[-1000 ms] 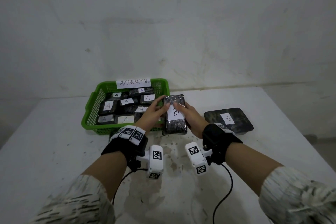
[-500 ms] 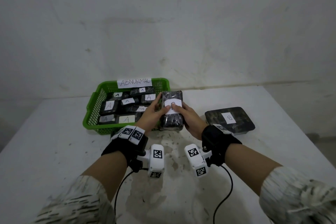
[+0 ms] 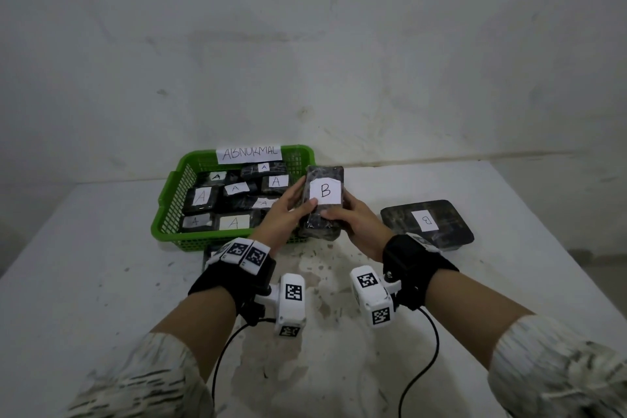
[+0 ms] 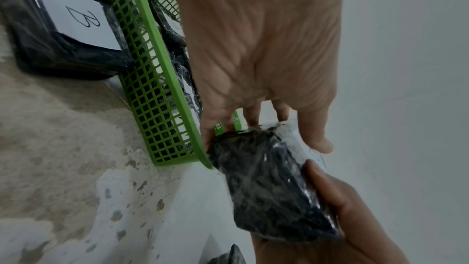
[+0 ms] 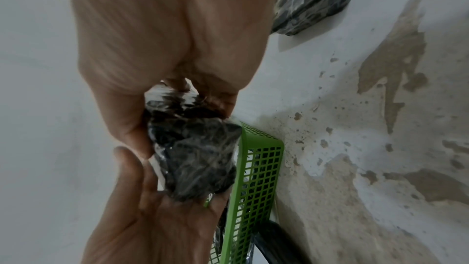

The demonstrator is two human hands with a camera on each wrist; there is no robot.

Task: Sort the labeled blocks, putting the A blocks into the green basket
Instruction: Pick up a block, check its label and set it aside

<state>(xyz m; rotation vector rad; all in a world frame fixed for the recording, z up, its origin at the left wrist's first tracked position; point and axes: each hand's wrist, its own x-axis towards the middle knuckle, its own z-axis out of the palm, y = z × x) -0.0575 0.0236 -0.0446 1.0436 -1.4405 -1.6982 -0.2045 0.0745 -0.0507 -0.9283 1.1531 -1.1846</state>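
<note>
A dark plastic-wrapped block with a white B label (image 3: 324,200) is held up between both hands just right of the green basket (image 3: 169,214). My left hand (image 3: 288,210) grips its left side, thumb on the front. My right hand (image 3: 353,219) grips its right side, thumb under the label. The block (image 4: 269,184) shows in the left wrist view beside the basket wall (image 4: 152,91), and the block (image 5: 193,154) shows in the right wrist view too. Several A-labelled blocks (image 3: 234,200) lie in the basket, which bears an ABNORMAL sign (image 3: 249,153).
Another B block (image 3: 425,224) lies flat on the white table (image 3: 101,282) to the right. A further B block (image 4: 68,33) lies against the basket's near wall. The table's paint is worn in the middle. A wall stands close behind.
The block has been turned and tilted up between my hands, so that its B label faces me and reads upright. Both hands stayed beside the basket.
</note>
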